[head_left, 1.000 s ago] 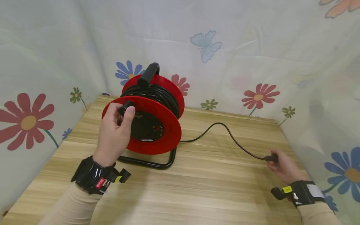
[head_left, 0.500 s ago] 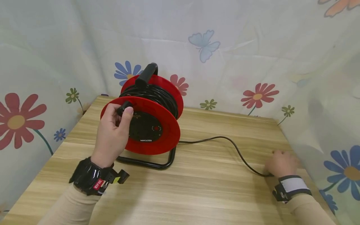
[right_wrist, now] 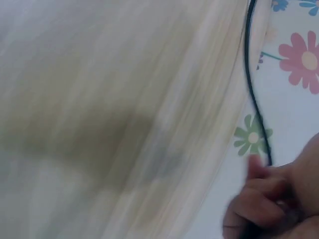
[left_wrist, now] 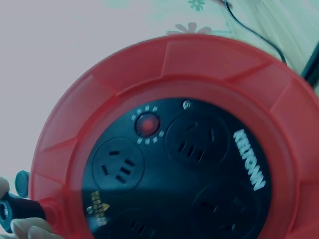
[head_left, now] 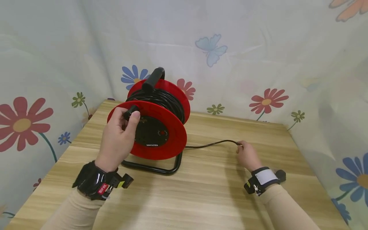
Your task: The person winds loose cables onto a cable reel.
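A red cable reel (head_left: 175,134) with black cable (head_left: 169,100) wound on its drum stands on the table in a black tube frame. My left hand (head_left: 119,137) pinches the black crank knob (head_left: 131,111) on the reel's front disc between thumb and fingers. In the left wrist view, the socket panel (left_wrist: 169,164) fills much of the picture. My right hand (head_left: 249,156) grips the loose power cord (head_left: 212,143), which runs out from the reel's right side. Beside the right wrist shows a black plug (head_left: 280,175), with the cord leading to it hidden behind the hand.
The reel's black carrying handle (head_left: 153,79) rises above the drum. A wood-grain table (head_left: 184,198) lies under everything. Flower-printed cloth (head_left: 244,57) hangs close behind it and along both sides.
My right hand has lowered the plug to the table, let it go, moved left and taken hold of the cord nearer the reel. The left hand stays on the crank knob.
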The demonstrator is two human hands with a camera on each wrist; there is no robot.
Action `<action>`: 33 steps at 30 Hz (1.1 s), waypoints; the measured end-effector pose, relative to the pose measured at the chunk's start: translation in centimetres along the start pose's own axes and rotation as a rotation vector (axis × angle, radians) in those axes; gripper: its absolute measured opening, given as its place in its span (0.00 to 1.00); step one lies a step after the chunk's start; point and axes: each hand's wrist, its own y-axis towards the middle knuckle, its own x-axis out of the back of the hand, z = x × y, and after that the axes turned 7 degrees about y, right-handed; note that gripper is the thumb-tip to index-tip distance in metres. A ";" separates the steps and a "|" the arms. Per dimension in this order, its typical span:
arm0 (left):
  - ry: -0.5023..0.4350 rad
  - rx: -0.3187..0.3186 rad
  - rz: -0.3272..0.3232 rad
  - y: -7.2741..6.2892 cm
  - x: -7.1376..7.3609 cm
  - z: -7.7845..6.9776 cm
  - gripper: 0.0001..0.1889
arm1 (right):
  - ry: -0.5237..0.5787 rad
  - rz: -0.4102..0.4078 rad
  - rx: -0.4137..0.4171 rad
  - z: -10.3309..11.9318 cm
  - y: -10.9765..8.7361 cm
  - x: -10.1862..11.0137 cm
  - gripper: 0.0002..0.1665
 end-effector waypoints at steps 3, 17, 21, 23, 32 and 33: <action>0.072 -0.018 0.013 0.1 0.2 -0.3 0.22 | -0.039 -0.046 0.071 -1.0 -0.6 0.5 0.18; 0.201 -0.009 0.028 0.3 0.4 -1.1 0.20 | -0.176 -0.018 0.183 -4.1 -2.7 1.8 0.14; 0.223 -0.024 0.030 0.4 0.1 -1.3 0.21 | -0.181 -0.024 0.214 -4.2 -2.9 1.7 0.13; 0.230 -0.041 0.027 0.4 -0.1 -1.4 0.21 | -0.181 -0.023 0.225 -4.1 -3.0 1.5 0.12; 0.272 -0.131 0.022 0.2 -1.5 -2.0 0.19 | -0.170 -0.011 0.254 -3.8 -2.9 1.0 0.11; 0.277 -0.141 0.020 0.2 -1.6 -2.1 0.18 | -0.170 -0.009 0.259 -3.8 -2.9 1.0 0.11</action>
